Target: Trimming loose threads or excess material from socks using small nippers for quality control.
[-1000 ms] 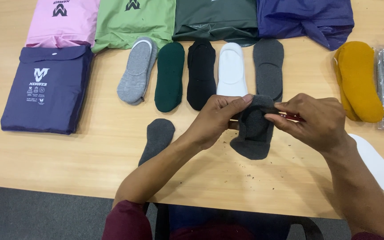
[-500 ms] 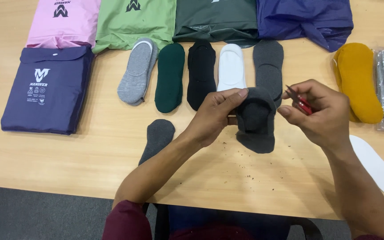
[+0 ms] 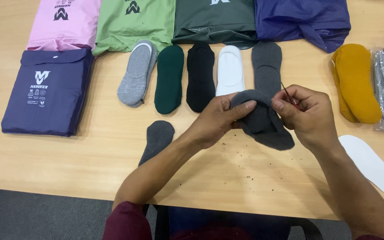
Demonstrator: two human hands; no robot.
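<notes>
The dark grey sock (image 3: pixel 263 122) is being pinched by the left hand (image 3: pixel 216 120); a thin red tool (image 3: pixel 290 98), gripped in the right hand (image 3: pixel 312 115), is being held just right of it.

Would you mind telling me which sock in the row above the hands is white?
The white sock, fourth from the left, between the black sock and the dark grey sock.

Socks (image 3: pixel 170 78) and pouches (image 3: pixel 47 91) on wooden table (image 3: pixel 67 155)

The right hand (image 3: pixel 310 115) hides most of a thin red-handled tool (image 3: pixel 290 98).
</notes>
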